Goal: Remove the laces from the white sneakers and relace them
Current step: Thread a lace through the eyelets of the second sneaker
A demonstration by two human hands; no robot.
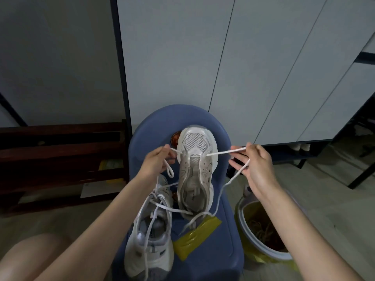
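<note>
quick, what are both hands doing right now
Left hand: pinching one end of the white lace.
Right hand: pinching the other end, lace pulled out to the right of the far sneaker.

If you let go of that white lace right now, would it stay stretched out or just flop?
It would probably flop. The lace is taut only between the far sneaker and the right hand; below that hand it hangs in loose curves. It looks light and soft, so it would likely drop onto the blue chair.
</note>
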